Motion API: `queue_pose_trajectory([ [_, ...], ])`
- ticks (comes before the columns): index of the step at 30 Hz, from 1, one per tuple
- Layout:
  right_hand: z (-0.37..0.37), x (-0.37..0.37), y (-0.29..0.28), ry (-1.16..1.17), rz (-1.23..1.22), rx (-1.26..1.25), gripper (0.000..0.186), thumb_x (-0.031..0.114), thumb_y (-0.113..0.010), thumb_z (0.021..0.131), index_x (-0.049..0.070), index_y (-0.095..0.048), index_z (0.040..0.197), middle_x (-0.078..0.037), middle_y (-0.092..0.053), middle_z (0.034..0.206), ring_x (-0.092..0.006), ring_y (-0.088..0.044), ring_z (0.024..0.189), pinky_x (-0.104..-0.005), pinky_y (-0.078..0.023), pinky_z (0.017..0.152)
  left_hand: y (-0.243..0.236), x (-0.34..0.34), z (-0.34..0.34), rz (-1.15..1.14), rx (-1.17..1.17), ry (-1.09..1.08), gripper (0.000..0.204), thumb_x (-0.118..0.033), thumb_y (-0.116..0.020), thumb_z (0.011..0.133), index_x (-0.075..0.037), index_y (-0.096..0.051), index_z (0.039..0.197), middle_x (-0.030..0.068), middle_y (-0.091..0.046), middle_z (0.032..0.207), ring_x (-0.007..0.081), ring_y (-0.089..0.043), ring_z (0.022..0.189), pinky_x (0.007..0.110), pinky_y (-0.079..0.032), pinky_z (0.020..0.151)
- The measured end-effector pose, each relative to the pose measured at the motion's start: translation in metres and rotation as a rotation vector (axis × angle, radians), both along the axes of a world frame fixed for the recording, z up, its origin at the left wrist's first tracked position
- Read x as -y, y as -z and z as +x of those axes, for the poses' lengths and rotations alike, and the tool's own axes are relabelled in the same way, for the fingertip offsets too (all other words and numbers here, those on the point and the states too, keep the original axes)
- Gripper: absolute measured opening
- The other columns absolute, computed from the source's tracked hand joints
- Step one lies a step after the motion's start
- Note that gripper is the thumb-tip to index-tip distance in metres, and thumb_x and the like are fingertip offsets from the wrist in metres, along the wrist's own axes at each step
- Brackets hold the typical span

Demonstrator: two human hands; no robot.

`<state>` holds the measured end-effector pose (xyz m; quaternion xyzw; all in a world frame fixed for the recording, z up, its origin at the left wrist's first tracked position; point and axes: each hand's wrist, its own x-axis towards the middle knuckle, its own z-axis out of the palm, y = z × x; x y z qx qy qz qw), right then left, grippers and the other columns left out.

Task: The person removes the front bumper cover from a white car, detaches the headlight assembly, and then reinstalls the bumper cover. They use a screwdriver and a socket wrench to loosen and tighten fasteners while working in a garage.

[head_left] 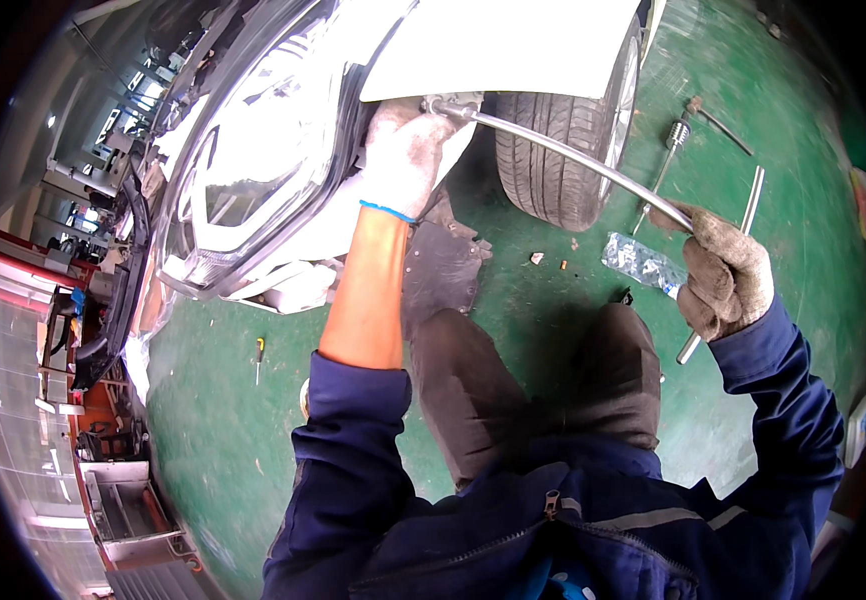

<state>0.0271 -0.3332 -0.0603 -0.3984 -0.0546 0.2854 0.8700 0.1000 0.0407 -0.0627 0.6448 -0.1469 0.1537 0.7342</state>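
Observation:
A long, slightly curved metal bar (588, 160) runs from the wheel arch down to the right. My left hand (405, 150), in a pale work glove with a blue cuff edge, is closed round its fitting end under the edge of the white car fender (498, 45). My right hand (728, 270), in a greyish knit glove, grips the bar's other end with its fingers curled. Behind that hand passes a straight silvery rod (753, 200); whether it joins the bar, I cannot tell. The black tyre (553, 160) stands just right of my left hand.
A headlight (263, 150) sits left of my left hand. A dark panel (441, 270) hangs below the arch. On the green floor lie a crumpled plastic bottle (643, 262), a tool with a spring-like section (675, 135) and a yellow-handled screwdriver (260, 350). Shelving (123, 500) stands at left.

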Motion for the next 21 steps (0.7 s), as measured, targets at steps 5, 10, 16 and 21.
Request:
queue_pose_trajectory([
  [5, 0.021, 0.002, -0.014, 0.206, -0.640, 1.214, 0.042, 0.009, -0.067, 0.092, -0.011, -0.061, 0.128, -0.005, -0.056, 0.056, -0.0180, -0.052, 0.039, -0.0322, -0.042, 0.039, 0.000, 0.002, 0.000, -0.122, 0.066, 0.101, 0.054, 0.011, -0.049, 0.082, 0.004, -0.056, 0.135, 0.0205, -0.066, 0.126, 0.0353, -0.067, 0.115, 0.051, -0.051, 0.109],
  [10, 0.035, 0.009, -0.023, 0.272, -0.986, 1.889, 0.049, 0.001, -0.071, 0.080, -0.001, -0.064, 0.129, -0.009, -0.058, 0.064, -0.0294, -0.062, 0.053, -0.0373, -0.050, 0.053, 0.000, 0.000, 0.003, -0.230, 0.014, 0.089, 0.049, 0.011, -0.050, 0.082, 0.006, -0.055, 0.131, 0.0188, -0.066, 0.120, 0.0342, -0.068, 0.112, 0.054, -0.050, 0.110],
  [16, 0.022, 0.016, -0.013, 0.083, -0.848, 1.321, 0.049, 0.006, -0.074, 0.083, -0.005, -0.063, 0.130, -0.010, -0.060, 0.071, -0.0301, -0.061, 0.060, -0.0371, -0.053, 0.063, 0.002, 0.002, 0.003, -0.194, 0.035, 0.056, 0.043, 0.013, -0.047, 0.079, 0.006, -0.060, 0.119, 0.0151, -0.066, 0.108, 0.0310, -0.069, 0.102, 0.058, -0.050, 0.109],
  [21, 0.035, 0.028, -0.023, 0.526, -1.611, 2.290, 0.058, 0.015, -0.077, 0.075, 0.009, -0.065, 0.131, -0.007, -0.070, 0.086, -0.0306, -0.070, 0.082, -0.0411, -0.058, 0.087, -0.002, 0.002, 0.004, -0.167, 0.015, 0.078, 0.048, 0.015, -0.046, 0.078, 0.007, -0.057, 0.124, 0.0154, -0.066, 0.106, 0.0317, -0.068, 0.101, 0.060, -0.051, 0.107],
])
